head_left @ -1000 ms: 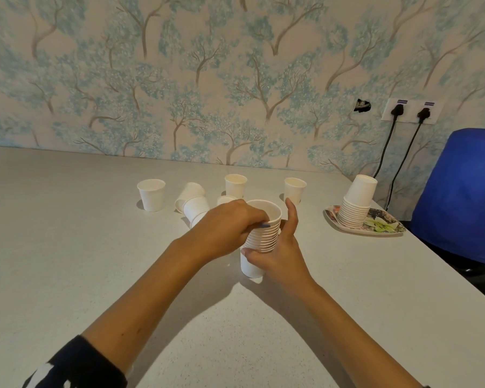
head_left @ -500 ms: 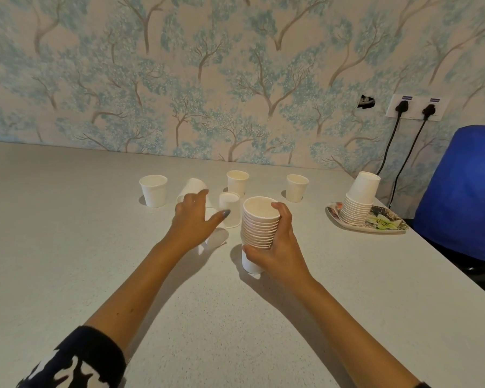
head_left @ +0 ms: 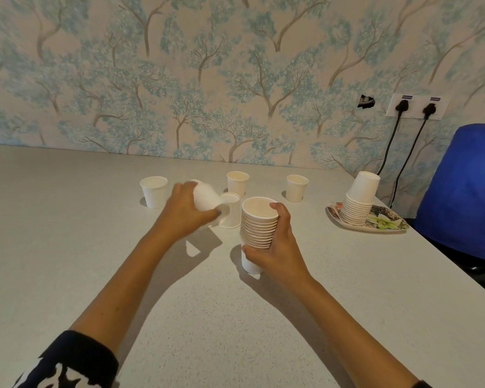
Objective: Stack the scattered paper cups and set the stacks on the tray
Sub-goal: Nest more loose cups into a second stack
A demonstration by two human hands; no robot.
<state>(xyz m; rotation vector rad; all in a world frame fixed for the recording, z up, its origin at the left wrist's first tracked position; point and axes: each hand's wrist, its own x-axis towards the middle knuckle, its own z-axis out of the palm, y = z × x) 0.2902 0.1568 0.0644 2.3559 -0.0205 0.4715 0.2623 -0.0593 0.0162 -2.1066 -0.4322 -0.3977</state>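
While right hand (head_left: 275, 247) clasps cup stack (head_left: 256, 233) upright, left hand (head_left: 185, 214) clutches tilted cup (head_left: 206, 196)

Soft, even light; faint shadows under the forearms; the tilted cup (head_left: 206, 198) blurs; wide-angle edges bend.

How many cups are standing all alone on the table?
4: one far left, one upside down by the left hand, one behind it, one toward the tray. None seem hidden.

text: none legible; wall sockets (head_left: 415, 105): two small blue labels, too blurred to read
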